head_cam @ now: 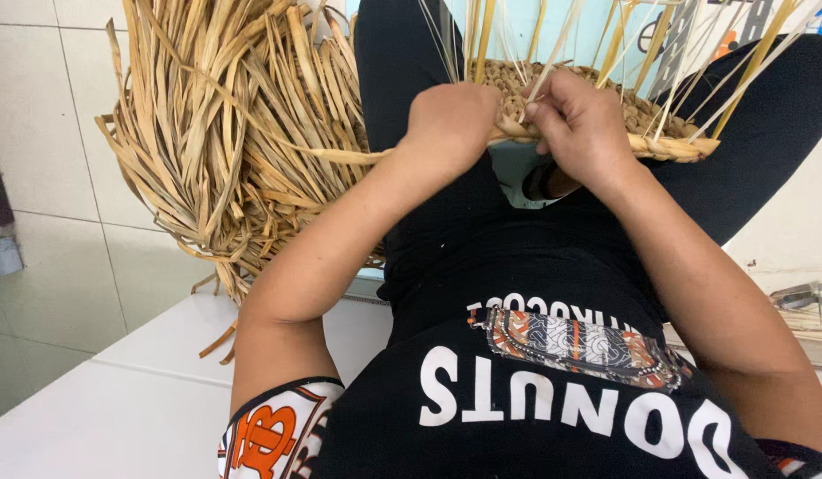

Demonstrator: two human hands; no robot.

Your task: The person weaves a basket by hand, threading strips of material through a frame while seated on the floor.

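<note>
A round woven straw mat [659,133] rests across my lap, with thin pale spokes [739,71] sticking up from it. My left hand [451,120] is closed at the mat's near edge on a flat dried leaf strand [340,155] that trails off to the left. My right hand [579,120] pinches a strand at the mat's rim, fingers curled, right beside the left hand. The exact weave under the fingers is hidden.
A big bundle of dried yellow-brown leaves [224,124] lies to my left on the tiled floor [47,133]. I sit on a white ledge [136,390]. A small metal tool [801,297] lies at the right edge.
</note>
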